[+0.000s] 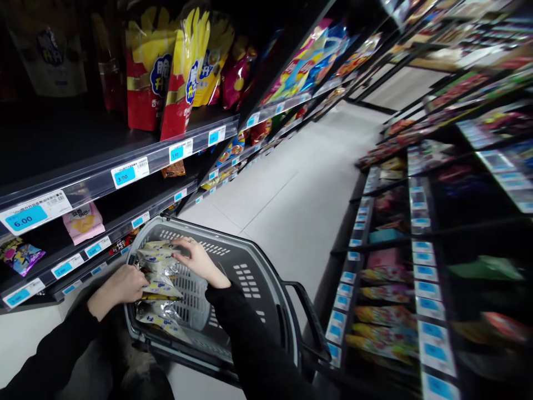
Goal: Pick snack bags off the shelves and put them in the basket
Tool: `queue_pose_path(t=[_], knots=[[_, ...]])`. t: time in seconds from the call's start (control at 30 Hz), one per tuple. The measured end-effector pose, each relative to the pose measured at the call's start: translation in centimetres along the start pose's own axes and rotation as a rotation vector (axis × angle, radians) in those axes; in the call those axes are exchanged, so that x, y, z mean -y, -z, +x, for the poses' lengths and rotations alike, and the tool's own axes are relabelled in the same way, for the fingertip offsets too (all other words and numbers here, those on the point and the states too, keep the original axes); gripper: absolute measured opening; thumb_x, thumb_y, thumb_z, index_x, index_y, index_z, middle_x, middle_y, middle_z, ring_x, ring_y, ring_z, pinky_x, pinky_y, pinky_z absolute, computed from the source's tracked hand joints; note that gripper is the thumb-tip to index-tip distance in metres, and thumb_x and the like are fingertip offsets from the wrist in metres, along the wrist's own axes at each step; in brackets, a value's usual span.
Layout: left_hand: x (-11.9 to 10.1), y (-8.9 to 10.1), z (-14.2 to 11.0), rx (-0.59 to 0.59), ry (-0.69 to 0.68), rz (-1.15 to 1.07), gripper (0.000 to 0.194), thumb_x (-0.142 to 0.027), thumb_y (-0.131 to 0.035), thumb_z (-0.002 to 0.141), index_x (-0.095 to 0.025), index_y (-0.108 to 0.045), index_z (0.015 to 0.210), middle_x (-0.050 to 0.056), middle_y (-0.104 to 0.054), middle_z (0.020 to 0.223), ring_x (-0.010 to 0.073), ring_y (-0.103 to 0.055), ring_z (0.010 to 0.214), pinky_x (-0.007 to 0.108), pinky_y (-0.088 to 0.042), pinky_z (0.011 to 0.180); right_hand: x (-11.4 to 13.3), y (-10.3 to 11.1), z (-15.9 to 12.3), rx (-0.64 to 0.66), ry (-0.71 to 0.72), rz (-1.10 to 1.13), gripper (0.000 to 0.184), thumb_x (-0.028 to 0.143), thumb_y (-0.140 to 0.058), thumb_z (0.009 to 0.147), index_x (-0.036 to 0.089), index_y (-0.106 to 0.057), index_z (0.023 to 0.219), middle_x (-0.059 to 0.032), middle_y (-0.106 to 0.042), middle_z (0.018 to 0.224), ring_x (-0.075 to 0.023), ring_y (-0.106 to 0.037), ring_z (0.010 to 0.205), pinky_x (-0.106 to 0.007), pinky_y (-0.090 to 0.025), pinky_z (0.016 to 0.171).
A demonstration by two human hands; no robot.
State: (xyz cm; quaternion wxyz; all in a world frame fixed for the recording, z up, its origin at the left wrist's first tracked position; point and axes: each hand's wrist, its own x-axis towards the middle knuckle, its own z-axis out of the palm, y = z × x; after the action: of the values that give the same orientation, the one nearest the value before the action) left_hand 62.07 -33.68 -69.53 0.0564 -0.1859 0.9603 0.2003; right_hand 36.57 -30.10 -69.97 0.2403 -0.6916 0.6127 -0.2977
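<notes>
A grey shopping basket (250,278) sits low in front of me on the aisle floor. Several silver snack packets (160,289) with yellow print lie stacked along its left side. My left hand (120,286) is curled on the left edge of the stack, fingers closed on a packet. My right hand (197,261) rests on top of the upper packets, fingers stretched and pressing down. Both arms wear black sleeves.
Shelves on the left hold red and yellow chip bags (175,66) above blue price tags (125,175). Lower shelves carry a pink packet (83,222). More stocked shelves (416,266) line the right. A pale tiled aisle (300,189) runs ahead between them.
</notes>
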Motion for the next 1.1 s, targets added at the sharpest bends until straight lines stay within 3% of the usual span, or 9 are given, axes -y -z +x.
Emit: queue_pose_path(t=[0.1, 0.2, 0.4, 0.5, 0.6, 0.7, 0.77, 0.83, 1.1], knots=[[0.4, -0.3, 1.0, 0.015, 0.050, 0.070, 0.014, -0.016, -0.056, 0.085, -0.015, -0.070, 0.080, 0.006, -0.072, 0.080, 0.0201, -0.066, 0.079, 0.035, -0.052, 0.074, -0.2, -0.6, -0.1, 0.033, 0.007, -0.061, 0.018, 0.018, -0.061, 0.082, 0.020, -0.069, 0.097, -0.0078, -0.069, 0.097, -0.0230, -0.062, 0.095, -0.036, -0.046, 0.088], [1.2, -0.1, 2.4, -0.015, 0.117, 0.116, 0.016, -0.018, -0.053, 0.091, -0.013, -0.066, 0.086, 0.004, -0.069, 0.083, 0.0172, -0.066, 0.081, 0.036, -0.053, 0.076, -0.4, -1.2, -0.5, 0.051, 0.009, -0.096, 0.017, 0.015, -0.055, 0.086, 0.020, -0.070, 0.091, -0.0072, -0.071, 0.092, -0.0204, -0.065, 0.087, -0.032, -0.047, 0.082], [2.5, 0.6, 3.8, -0.078, 0.159, 0.138, 0.013, -0.021, -0.057, 0.090, -0.012, -0.065, 0.084, 0.004, -0.068, 0.083, 0.0158, -0.065, 0.079, 0.035, -0.053, 0.076, -0.7, -1.6, -0.8, 0.039, -0.032, -0.119, 0.018, 0.017, -0.052, 0.089, 0.020, -0.069, 0.085, -0.0036, -0.072, 0.084, -0.0176, -0.067, 0.077, -0.026, -0.047, 0.074], [2.3, 0.4, 3.4, -0.073, 0.145, 0.141, 0.012, -0.021, -0.059, 0.089, -0.012, -0.065, 0.083, 0.004, -0.068, 0.085, 0.0166, -0.065, 0.083, 0.037, -0.053, 0.079, -1.6, -1.2, 0.3, -0.039, -0.095, -0.150, 0.021, 0.018, -0.048, 0.091, 0.018, -0.068, 0.090, -0.0073, -0.071, 0.089, -0.0195, -0.065, 0.082, -0.030, -0.047, 0.078], [1.8, -0.2, 3.2, -0.056, 0.137, 0.140, 0.012, -0.024, -0.060, 0.088, -0.013, -0.066, 0.087, 0.004, -0.069, 0.088, 0.0181, -0.064, 0.088, 0.040, -0.052, 0.083, -2.9, -0.9, 2.0, -0.097, -0.134, -0.175, 0.024, 0.018, -0.057, 0.086, 0.012, -0.063, 0.109, -0.0137, -0.065, 0.109, -0.0241, -0.060, 0.102, -0.039, -0.045, 0.090], [1.1, -0.9, 3.5, -0.040, 0.132, 0.130, 0.015, -0.027, -0.062, 0.087, -0.014, -0.066, 0.091, 0.004, -0.068, 0.089, 0.0192, -0.064, 0.091, 0.041, -0.051, 0.085, -4.2, -1.1, 3.6, 0.007, -0.092, -0.147, 0.026, 0.023, -0.066, 0.082, 0.013, -0.063, 0.107, -0.0089, -0.064, 0.108, -0.0209, -0.059, 0.103, -0.040, -0.045, 0.093], [0.8, -1.4, 3.8, -0.024, 0.139, 0.126, 0.013, -0.025, -0.060, 0.089, -0.013, -0.066, 0.091, 0.003, -0.068, 0.087, 0.0183, -0.064, 0.088, 0.040, -0.052, 0.083, -4.6, -1.5, 4.0, 0.096, -0.064, -0.120, 0.015, 0.027, -0.063, 0.087, 0.014, -0.065, 0.093, -0.0039, -0.067, 0.094, -0.0159, -0.063, 0.089, -0.036, -0.049, 0.086], [0.7, -1.6, 3.8, -0.008, 0.150, 0.122, 0.012, -0.022, -0.057, 0.090, -0.013, -0.065, 0.089, 0.003, -0.068, 0.083, 0.0166, -0.065, 0.081, 0.038, -0.053, 0.078, -4.7, -1.9, 3.9, 0.143, -0.052, -0.104, 0.020, 0.031, -0.057, 0.091, 0.013, -0.064, 0.084, -0.0011, -0.066, 0.082, -0.0128, -0.062, 0.076, -0.033, -0.051, 0.079], [0.7, -1.6, 1.2, 0.021, 0.105, 0.133, 0.011, -0.012, -0.053, 0.089, -0.013, -0.063, 0.084, 0.002, -0.068, 0.079, 0.0146, -0.063, 0.072, 0.031, -0.052, 0.070, -2.7, -2.3, 0.8, 0.163, 0.018, -0.036, 0.027, 0.029, -0.044, 0.097, 0.015, -0.061, 0.081, -0.0005, -0.064, 0.074, -0.0119, -0.060, 0.069, -0.027, -0.046, 0.071]])
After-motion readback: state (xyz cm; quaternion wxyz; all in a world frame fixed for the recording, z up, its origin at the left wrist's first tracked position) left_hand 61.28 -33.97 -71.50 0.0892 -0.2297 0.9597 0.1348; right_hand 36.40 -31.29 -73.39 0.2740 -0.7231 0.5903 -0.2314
